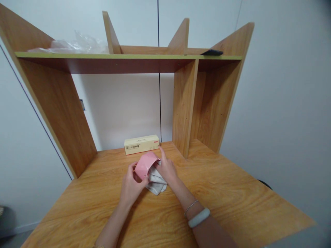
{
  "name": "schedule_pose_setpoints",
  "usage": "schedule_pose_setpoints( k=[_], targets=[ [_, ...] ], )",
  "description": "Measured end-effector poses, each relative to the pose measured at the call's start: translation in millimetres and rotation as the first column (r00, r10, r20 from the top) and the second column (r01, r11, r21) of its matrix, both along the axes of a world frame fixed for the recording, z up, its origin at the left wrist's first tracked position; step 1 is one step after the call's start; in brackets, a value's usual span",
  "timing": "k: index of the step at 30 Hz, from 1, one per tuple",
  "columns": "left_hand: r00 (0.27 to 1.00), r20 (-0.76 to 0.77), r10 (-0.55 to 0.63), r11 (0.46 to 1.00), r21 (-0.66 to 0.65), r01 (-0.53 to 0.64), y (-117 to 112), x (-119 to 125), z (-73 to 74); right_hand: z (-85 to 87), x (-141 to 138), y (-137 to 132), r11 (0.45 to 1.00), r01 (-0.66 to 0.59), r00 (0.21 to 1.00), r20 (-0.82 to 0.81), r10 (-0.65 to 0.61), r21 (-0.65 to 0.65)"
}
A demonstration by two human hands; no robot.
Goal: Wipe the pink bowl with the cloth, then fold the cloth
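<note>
**Pink cup tilted in a two-hand hold above the bench**

While only the head view is on offer, it shows enough. Just in front of the cream box (141, 144), the left hand (131, 187) is curled around the lower side of a pink cup (146, 164), holding it off the bench (232, 193). The right hand (167, 168) is closed on a grey-white cloth (156, 182), pressing it against the cup's near right side, index finger raised toward the box.

Risks, as I judge them: the cup is gripped from one side only, so a hard push from the cloth could twist it out of the left fingers and drop it onto the bench; a swing backward could also knock the box.

The cup lies tipped, its long axis slanting from lower left near the left palm up toward the box. Which end is the mouth I cannot tell.
</note>
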State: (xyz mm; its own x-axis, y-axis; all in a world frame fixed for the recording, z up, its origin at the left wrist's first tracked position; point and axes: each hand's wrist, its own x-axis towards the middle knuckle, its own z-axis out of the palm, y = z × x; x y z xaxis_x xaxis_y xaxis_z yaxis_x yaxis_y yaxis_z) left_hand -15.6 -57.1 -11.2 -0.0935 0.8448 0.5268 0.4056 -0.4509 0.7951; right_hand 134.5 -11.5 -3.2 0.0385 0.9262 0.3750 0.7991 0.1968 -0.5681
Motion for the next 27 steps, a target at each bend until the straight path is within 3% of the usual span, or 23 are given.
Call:
schedule_pose_setpoints(
  k=[4, 8, 11, 13, 20, 23, 27],
  targets=[
    [0.998, -0.065, 0.010, 0.999, 0.047, -0.007, -0.5, -2.2, 2.3, -7.5, -2.9, 1.6, 0.990, -0.125, 0.949, -0.284, 0.139, 0.065],
    [0.997, 0.081, 0.000, 1.000, 0.021, -0.002, 2.8, -2.7, 4.9, -15.3, -17.5, 6.6, 0.971, -0.170, 0.792, -0.563, 0.235, 0.166],
    [0.987, 0.154, -0.044, 0.999, -0.021, 0.048, 2.6, -2.6, 5.9, -20.4, -28.8, 10.0, 0.951, -0.240, 0.676, -0.670, 0.307, 0.194],
    [0.987, 0.158, -0.042, 0.998, -0.032, 0.048, 1.9, -2.7, 5.3, -22.6, -31.7, 10.7, 0.944, -0.264, 0.650, -0.688, 0.325, 0.196],
    [0.993, 0.091, 0.069, 0.988, -0.142, -0.055, 3.6, -0.9, 1.9, -10.0, -17.6, 1.9, 0.999, 0.008, 0.904, -0.427, 0.007, 0.032],
    [0.979, 0.123, 0.160, 0.974, -0.184, -0.136, 7.9, -3.6, 0.8, -1.5, -12.3, -1.1, 1.000, 0.022, 0.950, -0.312, -0.014, 0.022],
    [0.919, 0.165, 0.359, 0.915, -0.254, -0.312, 18.9, -18.6, -5.4, 3.7, -4.8, 0.7, 0.996, -0.059, 0.995, -0.084, 0.053, -0.062]
  ],
)
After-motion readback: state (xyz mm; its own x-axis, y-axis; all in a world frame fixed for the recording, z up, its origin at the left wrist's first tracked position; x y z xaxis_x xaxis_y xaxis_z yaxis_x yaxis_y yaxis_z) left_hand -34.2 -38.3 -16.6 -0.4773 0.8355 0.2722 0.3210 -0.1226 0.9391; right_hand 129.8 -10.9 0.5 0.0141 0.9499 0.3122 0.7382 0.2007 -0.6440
